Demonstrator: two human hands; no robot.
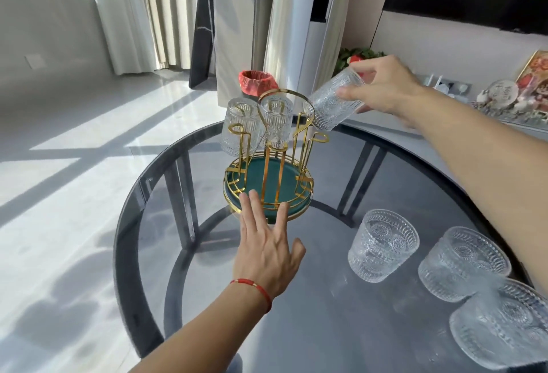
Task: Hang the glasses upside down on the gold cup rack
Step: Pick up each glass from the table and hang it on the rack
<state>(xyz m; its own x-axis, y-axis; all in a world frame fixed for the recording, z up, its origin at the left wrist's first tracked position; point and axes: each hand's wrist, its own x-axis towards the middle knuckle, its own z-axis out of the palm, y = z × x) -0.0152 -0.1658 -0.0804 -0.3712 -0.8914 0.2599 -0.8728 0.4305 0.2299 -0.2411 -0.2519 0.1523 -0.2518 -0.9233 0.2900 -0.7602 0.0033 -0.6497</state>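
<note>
At the far left edge of the round smoked-glass counter [166, 254] stands the gold wire cup rack with a green round base [268, 183]. Two clear ribbed glasses [240, 126] already hang upside down on its far prongs. The left hand [265, 242], a red string bracelet [256, 286] on its wrist, reaches forward palm down, its grip spread apart, fingertips touching the rack's near rim. The right hand [385, 91] stretches over the far edge, its grip clamped on a clear ribbed tumbler [333, 103] tilted mouth-down beside the rack's top loop. Three clear embossed short glasses [382, 249] stand near the right edge. No writing is readable.
</note>
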